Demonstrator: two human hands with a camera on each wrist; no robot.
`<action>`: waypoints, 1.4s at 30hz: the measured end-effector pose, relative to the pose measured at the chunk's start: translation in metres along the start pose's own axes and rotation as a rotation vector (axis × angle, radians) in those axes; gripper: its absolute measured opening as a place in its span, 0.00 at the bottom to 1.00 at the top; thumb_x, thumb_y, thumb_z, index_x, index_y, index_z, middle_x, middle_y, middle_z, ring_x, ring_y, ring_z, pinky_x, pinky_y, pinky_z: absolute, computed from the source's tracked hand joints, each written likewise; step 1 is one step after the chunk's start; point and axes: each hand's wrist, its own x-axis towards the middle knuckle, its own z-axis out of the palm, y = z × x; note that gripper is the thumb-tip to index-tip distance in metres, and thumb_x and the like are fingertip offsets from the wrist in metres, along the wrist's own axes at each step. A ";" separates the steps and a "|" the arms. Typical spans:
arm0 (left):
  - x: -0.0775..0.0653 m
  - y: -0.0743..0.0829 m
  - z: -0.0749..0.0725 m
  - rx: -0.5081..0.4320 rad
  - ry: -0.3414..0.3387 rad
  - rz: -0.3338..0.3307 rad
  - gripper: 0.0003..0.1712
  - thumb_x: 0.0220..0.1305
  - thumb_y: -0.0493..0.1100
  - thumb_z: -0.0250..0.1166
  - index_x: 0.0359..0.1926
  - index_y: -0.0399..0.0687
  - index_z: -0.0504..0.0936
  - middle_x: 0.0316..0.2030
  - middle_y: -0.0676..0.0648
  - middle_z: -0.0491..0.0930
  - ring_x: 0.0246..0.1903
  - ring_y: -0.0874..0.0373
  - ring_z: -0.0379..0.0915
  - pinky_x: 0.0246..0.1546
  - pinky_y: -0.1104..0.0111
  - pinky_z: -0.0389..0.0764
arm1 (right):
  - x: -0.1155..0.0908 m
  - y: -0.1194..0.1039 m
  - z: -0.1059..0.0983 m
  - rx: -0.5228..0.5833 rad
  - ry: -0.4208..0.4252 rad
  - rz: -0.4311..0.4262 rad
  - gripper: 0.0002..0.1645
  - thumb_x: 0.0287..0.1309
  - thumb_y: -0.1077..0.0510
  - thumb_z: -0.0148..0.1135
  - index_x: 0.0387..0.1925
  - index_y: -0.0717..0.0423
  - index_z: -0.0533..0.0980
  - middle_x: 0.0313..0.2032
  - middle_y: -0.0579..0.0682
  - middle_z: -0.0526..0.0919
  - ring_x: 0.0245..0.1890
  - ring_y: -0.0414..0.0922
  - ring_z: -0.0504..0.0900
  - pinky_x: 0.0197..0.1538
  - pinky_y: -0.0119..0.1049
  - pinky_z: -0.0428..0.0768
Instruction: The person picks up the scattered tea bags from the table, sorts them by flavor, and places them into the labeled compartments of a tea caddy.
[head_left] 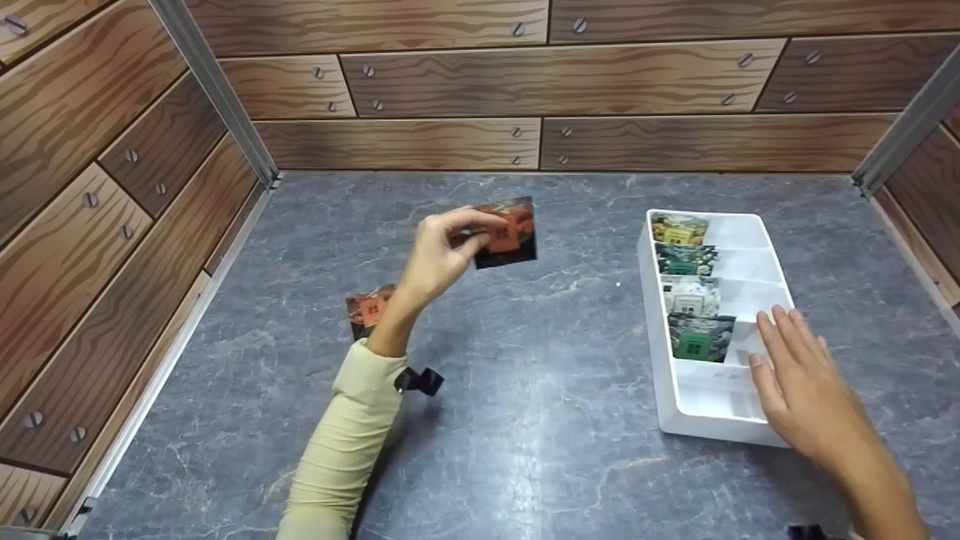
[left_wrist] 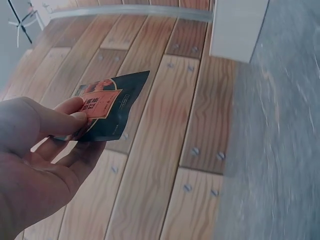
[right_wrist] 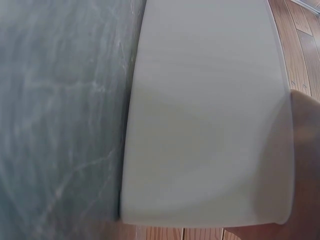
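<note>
My left hand [head_left: 439, 255] pinches a black sachet with an orange-red label [head_left: 517, 232] between thumb and fingers, raised over the table. In the left wrist view the sachet [left_wrist: 107, 110] stands tilted, its label partly behind the thumb. A similar orange-labelled sachet [head_left: 366, 309] lies on the table, partly hidden behind my left forearm. My right hand [head_left: 814, 397] lies with fingers straight over the near right edge of a white divided box [head_left: 720, 427]. The right wrist view is mostly filled by the box's plain white side [right_wrist: 205, 115], with part of the hand beside it.
Inside the box, separate compartments hold a yellow-labelled sachet [head_left: 679, 231], a green one [head_left: 686, 260], a white one [head_left: 691, 297] and another green one [head_left: 701, 339]. Wood-patterned walls [head_left: 570, 82] border the grey marbled table [head_left: 540, 390] at the back and sides.
</note>
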 end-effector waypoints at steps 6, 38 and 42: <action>0.002 0.014 0.024 -0.038 -0.055 0.012 0.14 0.58 0.22 0.67 0.44 0.36 0.89 0.42 0.41 0.88 0.44 0.55 0.84 0.48 0.66 0.86 | 0.000 0.001 0.001 0.000 -0.001 0.004 0.33 0.78 0.55 0.43 0.76 0.69 0.56 0.76 0.70 0.53 0.79 0.62 0.44 0.79 0.56 0.34; 0.014 0.052 0.121 -0.149 -0.236 0.049 0.16 0.61 0.24 0.68 0.50 0.33 0.86 0.47 0.40 0.86 0.45 0.63 0.82 0.50 0.76 0.82 | 0.003 -0.001 0.003 0.016 -0.007 -0.012 0.33 0.78 0.56 0.43 0.76 0.70 0.56 0.76 0.71 0.53 0.79 0.62 0.44 0.79 0.52 0.35; 0.015 0.061 0.139 -0.126 -0.282 0.067 0.16 0.61 0.25 0.69 0.50 0.34 0.86 0.48 0.41 0.86 0.45 0.67 0.81 0.50 0.79 0.80 | 0.001 0.000 0.001 0.021 0.014 -0.016 0.33 0.78 0.57 0.44 0.75 0.70 0.57 0.75 0.72 0.55 0.79 0.62 0.45 0.80 0.52 0.36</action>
